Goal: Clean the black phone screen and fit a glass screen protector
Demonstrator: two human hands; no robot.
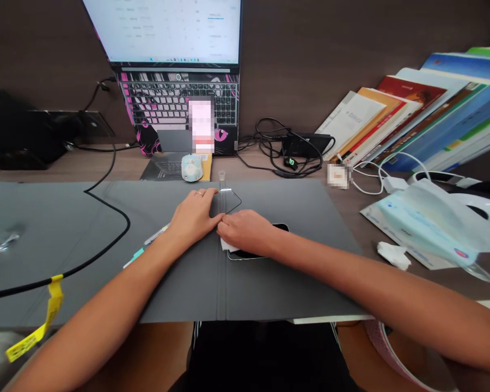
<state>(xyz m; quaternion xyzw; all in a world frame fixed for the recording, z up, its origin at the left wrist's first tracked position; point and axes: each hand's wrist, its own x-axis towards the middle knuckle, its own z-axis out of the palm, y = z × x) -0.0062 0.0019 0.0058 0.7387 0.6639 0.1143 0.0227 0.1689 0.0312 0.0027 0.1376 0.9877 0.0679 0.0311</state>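
My left hand [194, 216] is over the desk mat, thumb and fingers curved around the left end of a clear, dark-edged sheet [232, 201] that looks like a screen protector. Its left part is hidden by the hand. Right beside it, my right hand [245, 231] is closed on a white tissue [228, 246], whose lower edge shows beneath the fist. The left thumb meets the right fingers. Under my right hand and wrist lies a dark phone [249, 256] with a light rim, partly covered. A clear strip runs down the mat between the hands.
A laptop [179, 103] stands behind the grey desk mat [179, 294], with a mouse [192, 167] before it. Black cables [286, 158] and leaning books [392, 120] stand at the back right. A blue-white packet [428, 218] and crumpled tissue [394, 255] lie right. A tagged cable [106, 261] crosses left.
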